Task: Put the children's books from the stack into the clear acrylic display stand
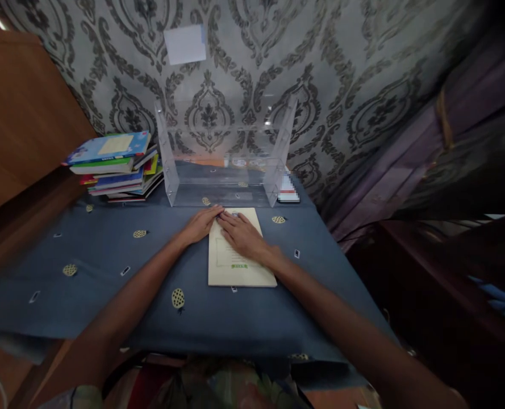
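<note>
A cream-coloured book (222,272) with a printed frame and a small green mark lies flat on the blue tablecloth in front of me. My right hand (244,234) rests across its upper part, palm down with the fingers stretched out. From the left, my left hand (201,224) reaches to the book's upper left edge, its fingers extended and close together. The fingertips of both hands meet near the top of the book. Part of the page print is covered by my right hand. Just beyond the hands stands a clear acrylic rack (171,184).
A stack of books (116,167) stands at the back left, beside a wooden panel (26,113). Behind the rack's right side is a small white and red object (288,190), blurred out. Patterned wallpaper backs the table (86,307); a tied curtain (388,165) hangs at right.
</note>
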`<state>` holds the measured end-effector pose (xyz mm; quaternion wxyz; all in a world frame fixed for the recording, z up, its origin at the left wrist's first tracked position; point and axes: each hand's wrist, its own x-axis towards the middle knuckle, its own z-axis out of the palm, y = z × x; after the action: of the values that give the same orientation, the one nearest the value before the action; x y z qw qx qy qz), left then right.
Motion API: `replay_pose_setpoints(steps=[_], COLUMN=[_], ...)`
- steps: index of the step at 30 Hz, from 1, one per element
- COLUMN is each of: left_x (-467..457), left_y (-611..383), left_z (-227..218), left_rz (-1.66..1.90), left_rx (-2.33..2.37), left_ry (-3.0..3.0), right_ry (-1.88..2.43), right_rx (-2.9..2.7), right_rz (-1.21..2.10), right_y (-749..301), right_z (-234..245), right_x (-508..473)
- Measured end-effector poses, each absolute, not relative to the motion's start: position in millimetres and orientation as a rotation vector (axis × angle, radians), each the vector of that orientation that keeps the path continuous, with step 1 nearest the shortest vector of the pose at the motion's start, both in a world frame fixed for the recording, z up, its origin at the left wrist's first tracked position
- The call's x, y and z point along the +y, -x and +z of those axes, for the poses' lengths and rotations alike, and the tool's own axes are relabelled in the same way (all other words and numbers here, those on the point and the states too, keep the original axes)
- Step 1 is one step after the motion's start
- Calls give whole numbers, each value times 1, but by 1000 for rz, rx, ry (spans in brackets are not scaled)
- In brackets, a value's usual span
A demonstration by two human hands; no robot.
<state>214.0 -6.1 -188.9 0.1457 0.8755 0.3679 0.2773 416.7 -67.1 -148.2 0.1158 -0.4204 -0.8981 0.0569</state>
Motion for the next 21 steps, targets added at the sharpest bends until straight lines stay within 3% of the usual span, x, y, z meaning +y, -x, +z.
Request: replay_pose_setpoints(steps=[21], left_x=[0], left_y=[-210], left_z=[-194], left_rz=[868], left_rx=[961], left_ry=[-2548], right_ry=[673], right_rx=[-2849], right_rz=[286], right_y=[-397], right_z=[-155], right_x=[-171])
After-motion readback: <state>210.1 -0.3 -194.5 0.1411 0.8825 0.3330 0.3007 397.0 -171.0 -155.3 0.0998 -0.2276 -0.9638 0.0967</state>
